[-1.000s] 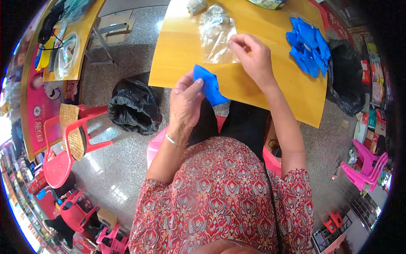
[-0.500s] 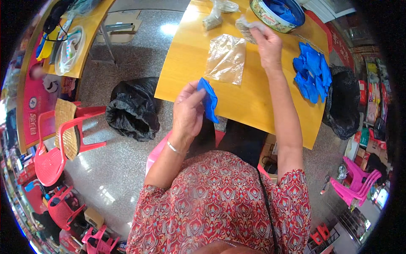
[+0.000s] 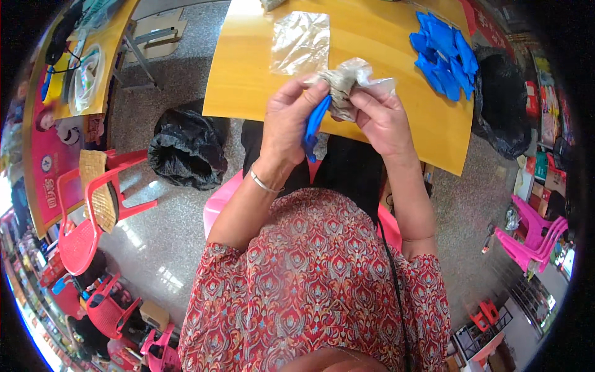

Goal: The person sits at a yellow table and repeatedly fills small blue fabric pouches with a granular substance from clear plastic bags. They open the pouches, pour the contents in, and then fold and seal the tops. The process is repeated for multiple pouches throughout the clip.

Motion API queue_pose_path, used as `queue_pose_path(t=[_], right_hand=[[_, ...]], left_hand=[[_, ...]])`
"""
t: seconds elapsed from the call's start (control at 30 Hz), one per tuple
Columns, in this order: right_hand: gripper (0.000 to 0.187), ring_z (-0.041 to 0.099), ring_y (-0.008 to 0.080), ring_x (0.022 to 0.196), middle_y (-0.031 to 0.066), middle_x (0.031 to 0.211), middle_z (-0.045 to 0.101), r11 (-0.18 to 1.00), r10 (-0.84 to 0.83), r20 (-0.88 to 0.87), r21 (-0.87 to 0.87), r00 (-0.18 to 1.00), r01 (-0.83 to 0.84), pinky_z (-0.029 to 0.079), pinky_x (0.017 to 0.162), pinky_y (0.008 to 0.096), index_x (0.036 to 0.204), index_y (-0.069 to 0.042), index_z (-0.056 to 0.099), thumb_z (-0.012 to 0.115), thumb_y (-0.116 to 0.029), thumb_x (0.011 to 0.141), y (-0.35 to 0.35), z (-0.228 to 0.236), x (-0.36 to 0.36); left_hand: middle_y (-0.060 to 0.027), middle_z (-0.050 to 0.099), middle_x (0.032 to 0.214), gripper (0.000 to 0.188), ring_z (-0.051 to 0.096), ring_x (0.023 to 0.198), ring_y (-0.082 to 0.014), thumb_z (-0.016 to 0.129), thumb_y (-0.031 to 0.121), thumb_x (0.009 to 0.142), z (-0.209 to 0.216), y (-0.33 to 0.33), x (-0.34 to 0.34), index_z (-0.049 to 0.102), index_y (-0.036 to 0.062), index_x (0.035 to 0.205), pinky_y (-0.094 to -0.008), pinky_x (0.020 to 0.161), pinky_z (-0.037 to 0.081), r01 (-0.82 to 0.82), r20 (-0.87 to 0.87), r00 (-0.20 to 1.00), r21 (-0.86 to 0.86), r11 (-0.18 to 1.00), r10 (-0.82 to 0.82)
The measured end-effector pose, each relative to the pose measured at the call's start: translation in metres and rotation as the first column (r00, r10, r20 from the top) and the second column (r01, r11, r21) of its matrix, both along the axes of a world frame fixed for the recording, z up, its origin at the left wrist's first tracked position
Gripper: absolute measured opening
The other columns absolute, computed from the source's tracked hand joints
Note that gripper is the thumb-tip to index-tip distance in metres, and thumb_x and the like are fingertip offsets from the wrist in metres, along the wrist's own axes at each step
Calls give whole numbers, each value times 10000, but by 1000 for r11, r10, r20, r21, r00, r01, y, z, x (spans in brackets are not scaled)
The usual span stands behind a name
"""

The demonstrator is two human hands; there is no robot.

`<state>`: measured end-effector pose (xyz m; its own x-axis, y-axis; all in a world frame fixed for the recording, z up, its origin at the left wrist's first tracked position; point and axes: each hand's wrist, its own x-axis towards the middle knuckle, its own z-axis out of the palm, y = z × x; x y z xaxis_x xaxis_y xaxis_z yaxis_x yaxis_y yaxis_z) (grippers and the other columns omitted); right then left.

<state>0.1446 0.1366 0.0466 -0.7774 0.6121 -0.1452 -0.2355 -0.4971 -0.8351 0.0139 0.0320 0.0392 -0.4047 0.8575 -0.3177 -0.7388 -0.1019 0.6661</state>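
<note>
Just above the near edge of the yellow table (image 3: 242, 68), my two hands meet at a small clear plastic bag (image 3: 342, 90) with something greyish-brown inside. My right hand (image 3: 385, 127) pinches the bag by its side, and its loose top sticks up behind the fingers. A thin, folded blue piece (image 3: 317, 121) hangs from my left hand (image 3: 286, 124), held between thumb and fingers. My left thumb also touches the bag. What the bag contains is too unclear to name. Beyond my hands, a flat clear plastic bag (image 3: 300, 43) lies on the table.
Several blue pieces (image 3: 443, 53) lie heaped at the table's right. Black bags stand on the floor at the left (image 3: 186, 152) and right (image 3: 502, 105). Further left are a red plastic chair (image 3: 80, 242) and a second table (image 3: 121, 25) with things on it.
My right hand has brought the filled plastic bag from the table's far side to my left hand. My left hand keeps the blue piece and now touches the bag. The view has shifted.
</note>
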Motion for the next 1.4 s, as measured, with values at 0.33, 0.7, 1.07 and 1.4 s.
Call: queue_pose_path(t=[0.33, 0.7, 1.07, 1.4], right_hand=[[322, 593, 78, 833, 17, 944, 645, 881, -55, 362, 457, 931, -125, 480, 760, 219, 1117, -8, 610, 695, -114, 826, -3, 14, 7], [236, 601, 83, 786, 44, 902, 649, 963, -226, 163, 184, 960, 195, 487, 711, 215, 1022, 14, 623, 688, -70, 812, -9, 13, 28], [356, 565, 46, 803, -1, 910, 633, 947, -50, 320, 316, 946, -57, 476, 734, 206, 1166, 4, 595, 672, -63, 824, -26, 9, 28], [168, 580, 53, 778, -13, 863, 643, 918, -129, 285, 397, 950, 6, 482, 706, 213, 990, 0, 644, 649, -59, 832, -24, 2, 29]], left_hand=[[-42, 640, 928, 228, 579, 772, -90, 595, 155, 903, -3, -6, 16, 607, 0, 1070, -220, 693, 478, 43, 128, 991, 8, 999, -44], [-89, 627, 1040, 240, 620, 913, -164, 536, 84, 920, -18, -2, 9, 537, -13, 1139, -303, 826, 513, -107, 213, 973, 59, 993, 92], [-70, 625, 1049, 271, 591, 977, -161, 561, 100, 910, -24, 7, 17, 534, 17, 1166, -314, 906, 469, -185, 310, 938, 69, 980, 155], [-47, 614, 906, 214, 586, 829, -112, 658, 41, 840, -22, 1, 30, 573, -6, 1031, -250, 763, 486, -313, -520, 795, 88, 946, 312]])
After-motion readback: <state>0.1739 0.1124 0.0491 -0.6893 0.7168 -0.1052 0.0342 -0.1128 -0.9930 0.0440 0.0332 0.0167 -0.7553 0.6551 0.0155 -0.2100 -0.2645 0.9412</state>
